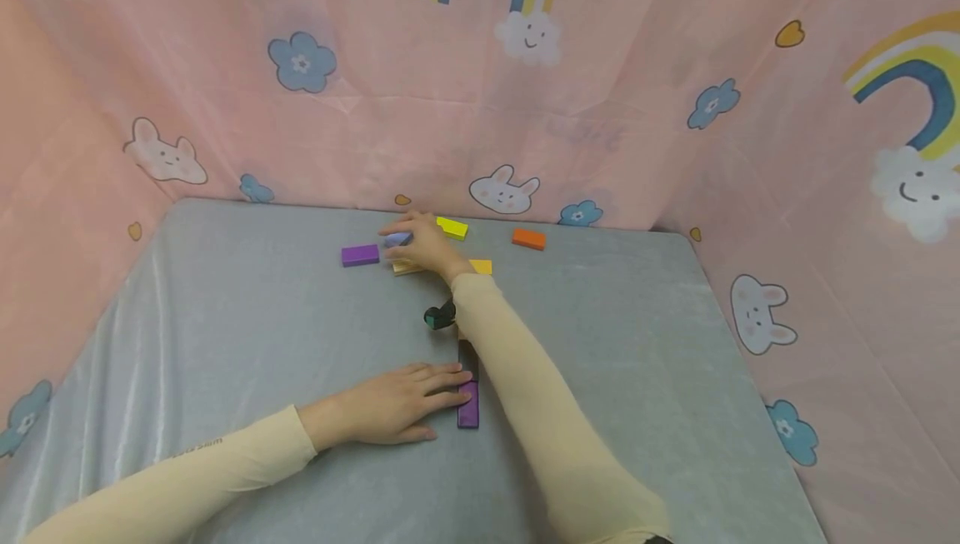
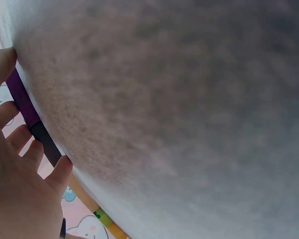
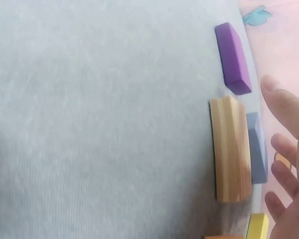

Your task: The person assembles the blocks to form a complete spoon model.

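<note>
Several small rectangular blocks lie on the grey cloth. At the front, a purple block (image 1: 468, 412) and a black block (image 1: 468, 361) lie end to end. My left hand (image 1: 386, 406) rests flat beside them, its extended fingertips touching their side. In the left wrist view that row continues with a plain wooden block (image 2: 83, 191), a green piece (image 2: 102, 216) and a yellow one (image 2: 116, 231). Towards the back, my right hand (image 1: 426, 244) reaches over a blue block (image 1: 398, 239), fingers spread and loosely bent. A plain wooden block (image 3: 231, 149) lies close beside the blue one.
Near the right hand lie another purple block (image 1: 360, 256), a bright yellow block (image 1: 452, 228) and an orange-yellow block (image 1: 482, 267). An orange block (image 1: 529, 239) sits further right. Pink printed curtains (image 1: 360, 136) enclose the back and sides of the table.
</note>
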